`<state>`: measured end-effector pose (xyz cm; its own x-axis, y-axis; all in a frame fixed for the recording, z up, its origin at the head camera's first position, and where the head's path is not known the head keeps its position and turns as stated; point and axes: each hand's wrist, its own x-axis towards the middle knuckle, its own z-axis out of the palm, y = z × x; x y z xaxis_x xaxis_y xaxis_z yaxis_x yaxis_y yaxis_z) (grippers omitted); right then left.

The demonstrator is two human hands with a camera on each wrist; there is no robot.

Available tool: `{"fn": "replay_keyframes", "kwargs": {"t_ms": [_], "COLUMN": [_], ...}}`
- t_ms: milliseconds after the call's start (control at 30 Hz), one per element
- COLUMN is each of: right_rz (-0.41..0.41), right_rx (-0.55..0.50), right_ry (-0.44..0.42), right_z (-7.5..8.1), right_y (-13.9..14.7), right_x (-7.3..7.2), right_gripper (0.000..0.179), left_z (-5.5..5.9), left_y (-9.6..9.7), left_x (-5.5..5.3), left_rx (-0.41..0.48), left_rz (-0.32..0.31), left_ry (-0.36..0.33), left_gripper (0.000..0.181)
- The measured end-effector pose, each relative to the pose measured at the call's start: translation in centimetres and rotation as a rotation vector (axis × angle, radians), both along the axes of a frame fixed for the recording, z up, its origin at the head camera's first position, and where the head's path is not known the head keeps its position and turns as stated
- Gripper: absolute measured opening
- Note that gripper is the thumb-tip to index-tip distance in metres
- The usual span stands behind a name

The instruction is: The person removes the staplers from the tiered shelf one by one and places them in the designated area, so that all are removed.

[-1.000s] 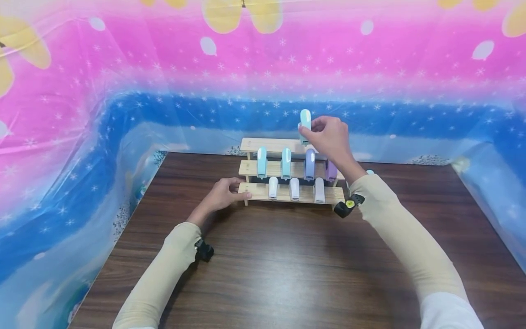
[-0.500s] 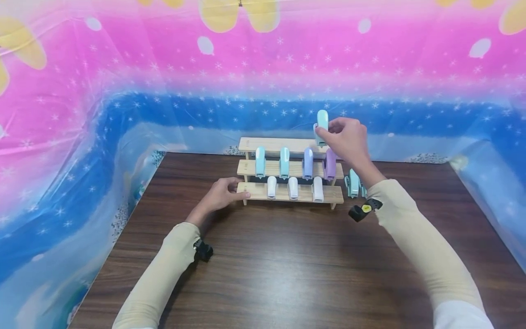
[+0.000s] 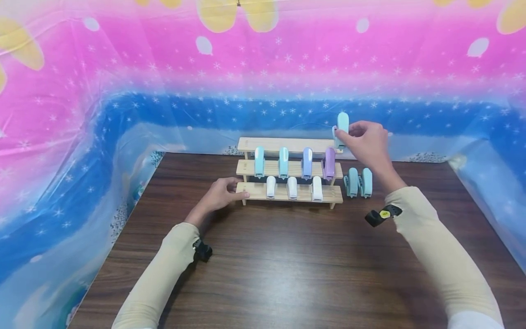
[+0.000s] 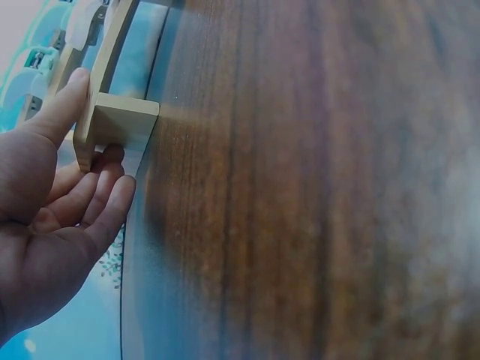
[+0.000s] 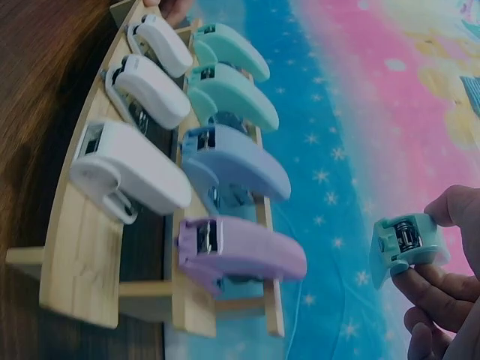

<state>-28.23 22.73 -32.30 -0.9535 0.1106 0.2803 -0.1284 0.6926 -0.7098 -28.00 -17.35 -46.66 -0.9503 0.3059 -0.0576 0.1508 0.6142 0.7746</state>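
My right hand (image 3: 370, 141) pinches a mint-green stapler (image 3: 343, 128) between thumb and fingers, raised at the right end of the top shelf. In the right wrist view this stapler (image 5: 409, 240) shows its metal spring end. My left hand (image 3: 222, 195) grips the left end of the three-step wooden rack (image 3: 246, 188), thumb on the bottom board and fingers beneath, as the left wrist view shows. White staplers (image 3: 292, 188) line the bottom step. On the middle step stand two mint staplers (image 3: 283, 162), a blue-violet stapler (image 3: 307, 162) and a purple stapler (image 3: 329, 163).
Two teal staplers (image 3: 365, 183) stand side by side on the brown wood-grain table (image 3: 279, 265), just right of the rack. A pink and blue patterned cloth (image 3: 164, 82) hangs behind the table and along its sides.
My right hand has moved to the right with the mint-green stapler, from over the top shelf to its right end. The teal staplers on the table have come into sight. My left hand stays put.
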Motion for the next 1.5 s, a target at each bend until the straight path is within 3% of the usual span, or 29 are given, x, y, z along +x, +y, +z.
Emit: {"fn": "replay_keyframes", "kwargs": {"t_ms": [467, 1500], "right_rz": [-0.062, -0.213], "right_rx": [-0.03, 0.07], "right_ry": [-0.096, -0.134], "right_z": [-2.1, -8.5], "right_y": [4.0, 10.9], "right_x": [1.0, 2.4], "right_gripper": [0.061, 0.054], "left_z": [0.1, 0.1], "left_y": [0.1, 0.1], "left_x": [0.1, 0.1], "left_rx": [-0.015, -0.014], "left_rz": [0.004, 0.007], "left_ry": [-0.002, 0.004], "left_gripper": [0.066, 0.062]}}
